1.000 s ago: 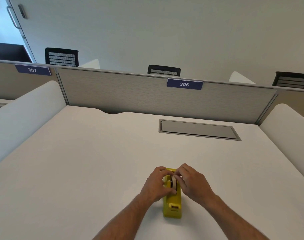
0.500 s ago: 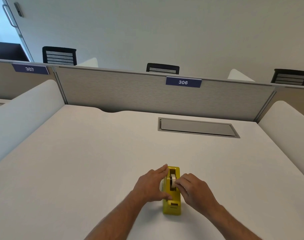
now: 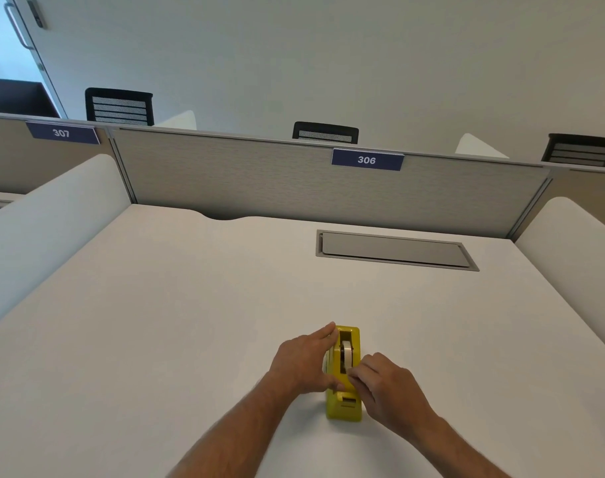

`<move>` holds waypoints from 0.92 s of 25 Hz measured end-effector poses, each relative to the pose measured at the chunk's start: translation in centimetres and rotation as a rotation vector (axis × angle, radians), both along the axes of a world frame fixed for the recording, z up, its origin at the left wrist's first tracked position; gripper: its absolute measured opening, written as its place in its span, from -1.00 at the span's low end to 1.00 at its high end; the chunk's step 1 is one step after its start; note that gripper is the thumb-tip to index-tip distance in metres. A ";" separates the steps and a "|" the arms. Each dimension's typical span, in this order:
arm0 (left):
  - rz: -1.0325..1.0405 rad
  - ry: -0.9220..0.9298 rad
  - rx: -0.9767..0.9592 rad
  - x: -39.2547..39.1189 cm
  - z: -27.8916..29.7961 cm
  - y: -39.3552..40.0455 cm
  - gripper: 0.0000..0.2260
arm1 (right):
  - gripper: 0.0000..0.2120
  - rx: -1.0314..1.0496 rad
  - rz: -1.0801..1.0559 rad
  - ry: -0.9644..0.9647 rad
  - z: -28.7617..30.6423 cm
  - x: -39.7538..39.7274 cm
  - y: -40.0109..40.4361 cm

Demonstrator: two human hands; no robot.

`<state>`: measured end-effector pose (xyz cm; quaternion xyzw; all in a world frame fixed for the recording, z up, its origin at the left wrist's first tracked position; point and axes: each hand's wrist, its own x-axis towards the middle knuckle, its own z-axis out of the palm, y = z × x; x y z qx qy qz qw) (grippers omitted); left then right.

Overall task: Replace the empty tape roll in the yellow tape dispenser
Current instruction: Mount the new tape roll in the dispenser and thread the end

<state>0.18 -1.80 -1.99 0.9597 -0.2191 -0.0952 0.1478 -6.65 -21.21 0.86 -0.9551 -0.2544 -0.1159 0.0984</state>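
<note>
The yellow dispenser stands near the desk's front edge. The left hand lies flat against its side, bracing it, while the right hand pinches at the roll, likely drawing tape toward the cutter.

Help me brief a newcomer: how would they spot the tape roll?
Start at the white desk under sign 306. Near its front edge, between two hands, stands a yellow dispenser. The tape roll is the pale wheel on edge in its top slot.
</note>
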 end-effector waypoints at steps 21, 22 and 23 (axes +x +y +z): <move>0.018 0.009 -0.031 0.1 -0.6 -0.1 0.00 | -0.93 -0.004 0.006 0.006 -0.7 -3.0 0.5; 0.021 0.010 -0.034 0.2 -0.6 -0.1 0.00 | -0.94 0.005 0.013 0.003 -0.7 -3.1 0.5; 0.025 0.012 -0.037 0.2 -0.7 -0.1 0.00 | -0.96 0.014 0.024 -0.001 -0.7 -3.1 0.5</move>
